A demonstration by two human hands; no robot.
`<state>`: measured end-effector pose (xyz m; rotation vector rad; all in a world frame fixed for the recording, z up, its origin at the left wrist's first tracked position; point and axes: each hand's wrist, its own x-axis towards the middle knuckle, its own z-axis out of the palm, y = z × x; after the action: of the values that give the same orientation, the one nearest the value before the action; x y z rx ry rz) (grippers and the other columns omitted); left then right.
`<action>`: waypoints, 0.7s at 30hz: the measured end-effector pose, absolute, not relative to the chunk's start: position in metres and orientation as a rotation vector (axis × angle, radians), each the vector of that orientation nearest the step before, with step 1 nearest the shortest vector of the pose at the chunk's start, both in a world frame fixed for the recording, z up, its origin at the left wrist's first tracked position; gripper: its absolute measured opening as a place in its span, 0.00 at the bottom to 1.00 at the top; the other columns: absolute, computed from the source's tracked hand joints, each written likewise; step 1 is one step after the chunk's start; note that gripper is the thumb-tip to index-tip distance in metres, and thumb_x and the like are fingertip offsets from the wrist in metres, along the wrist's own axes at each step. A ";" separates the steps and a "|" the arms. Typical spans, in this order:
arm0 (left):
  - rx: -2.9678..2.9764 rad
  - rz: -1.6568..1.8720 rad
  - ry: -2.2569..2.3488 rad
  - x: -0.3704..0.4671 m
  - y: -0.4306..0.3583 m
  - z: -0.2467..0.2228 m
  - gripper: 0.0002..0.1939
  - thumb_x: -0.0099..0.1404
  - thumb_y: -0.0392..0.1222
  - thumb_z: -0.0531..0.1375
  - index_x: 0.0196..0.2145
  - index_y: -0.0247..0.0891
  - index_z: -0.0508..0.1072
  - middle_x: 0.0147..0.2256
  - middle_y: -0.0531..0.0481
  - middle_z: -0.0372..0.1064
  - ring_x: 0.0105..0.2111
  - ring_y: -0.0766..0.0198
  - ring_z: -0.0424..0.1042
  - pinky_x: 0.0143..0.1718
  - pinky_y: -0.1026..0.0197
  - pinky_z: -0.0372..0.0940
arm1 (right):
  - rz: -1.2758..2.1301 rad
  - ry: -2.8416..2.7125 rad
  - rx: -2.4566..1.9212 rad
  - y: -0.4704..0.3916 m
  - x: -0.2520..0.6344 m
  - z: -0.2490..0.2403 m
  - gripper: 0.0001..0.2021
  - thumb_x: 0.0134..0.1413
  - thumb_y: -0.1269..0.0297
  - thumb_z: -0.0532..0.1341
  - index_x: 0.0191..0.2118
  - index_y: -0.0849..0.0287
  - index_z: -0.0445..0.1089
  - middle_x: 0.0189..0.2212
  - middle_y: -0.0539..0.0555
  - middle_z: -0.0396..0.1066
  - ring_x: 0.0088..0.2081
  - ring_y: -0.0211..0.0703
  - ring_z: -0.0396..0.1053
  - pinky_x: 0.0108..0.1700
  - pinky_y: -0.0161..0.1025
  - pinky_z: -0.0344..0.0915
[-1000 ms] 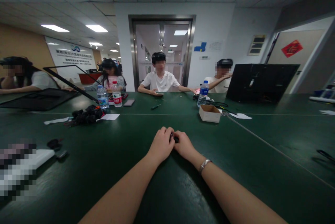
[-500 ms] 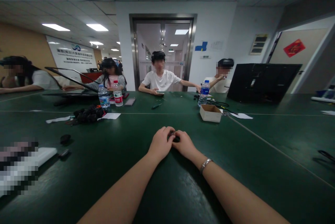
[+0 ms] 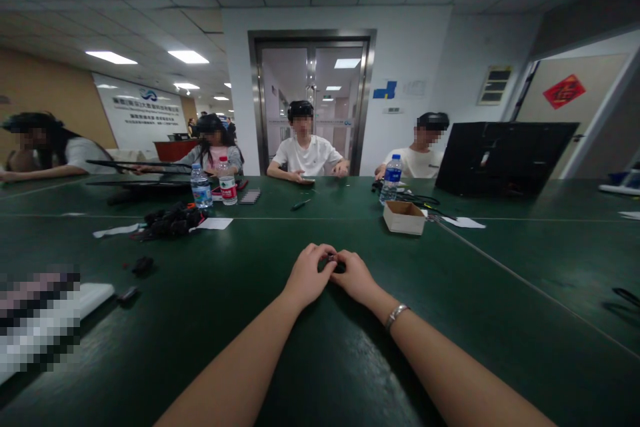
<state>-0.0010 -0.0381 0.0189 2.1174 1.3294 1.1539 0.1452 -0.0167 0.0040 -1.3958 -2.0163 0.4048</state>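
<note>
My left hand [image 3: 310,274] and my right hand [image 3: 354,274] meet over the green table [image 3: 280,360], near the middle of the view. The fingers of both are curled around a small dark object [image 3: 331,258], mostly covered by the fingertips, which I cannot make out. Thumbs and fingertips of the two hands touch or nearly touch around it. A metal band [image 3: 397,316] circles my right wrist.
Beyond my hands are an open box [image 3: 404,219], a blue-labelled bottle [image 3: 391,180], a screwdriver [image 3: 301,204] and two bottles at left. Black cables [image 3: 173,220] lie at left, small dark pieces [image 3: 143,266] nearer me. Several people sit across.
The person in the middle across the table has drawn an outstretched arm back. The person at right has lowered a hand from the face. My hands stay together, almost unmoved.
</note>
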 end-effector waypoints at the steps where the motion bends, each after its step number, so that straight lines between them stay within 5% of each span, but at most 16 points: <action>1: 2.101 1.156 1.341 -0.001 -0.038 0.019 0.09 0.59 0.42 0.56 0.38 0.45 0.72 0.38 0.50 0.66 0.39 0.63 0.68 0.42 0.60 0.65 | 0.417 -2.021 -1.385 -0.017 0.145 0.004 0.08 0.42 0.65 0.64 0.33 0.61 0.72 0.33 0.55 0.71 0.37 0.43 0.65 0.39 0.38 0.58; 8: 1.992 1.208 1.226 -0.001 -0.033 0.016 0.15 0.59 0.37 0.56 0.45 0.44 0.69 0.37 0.50 0.68 0.38 0.64 0.69 0.44 0.59 0.66 | 0.420 -2.015 -1.382 -0.017 0.146 0.004 0.10 0.42 0.62 0.65 0.31 0.61 0.72 0.33 0.55 0.71 0.38 0.44 0.65 0.41 0.39 0.58; 21: 1.971 1.200 1.095 -0.005 -0.026 0.012 0.09 0.60 0.37 0.54 0.38 0.40 0.72 0.38 0.50 0.71 0.39 0.64 0.70 0.45 0.60 0.65 | 0.406 -2.022 -1.375 -0.015 0.146 0.000 0.09 0.41 0.62 0.67 0.31 0.59 0.72 0.33 0.52 0.70 0.37 0.42 0.64 0.40 0.38 0.58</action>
<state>-0.0048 -0.0260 0.0123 1.9713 1.0953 1.1997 0.1464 -0.0150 -0.0001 -1.3751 -2.0216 0.4056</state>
